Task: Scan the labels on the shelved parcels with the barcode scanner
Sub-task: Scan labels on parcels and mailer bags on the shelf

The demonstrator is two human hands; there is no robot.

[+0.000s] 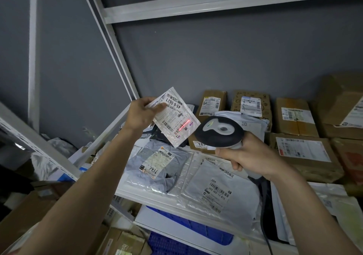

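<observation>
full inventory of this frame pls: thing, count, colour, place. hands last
small parcel: 1, clear-white pouch with label, held up over the shelf, red scan line on its label
barcode scanner: 1, black head, pale handle, right of the small parcel, aimed at it
cardboard boxes: at least 7, brown, back and right of the shelf
grey mailer: 1, grey, front left of the shelf, handwritten label
clear mailer: 1, translucent white, front centre of the shelf
shelf: 1, white, under the parcels
blue crate: 1, blue, below the shelf
left hand: pinches the small parcel's upper left edge
right hand: grips the scanner's handle
</observation>
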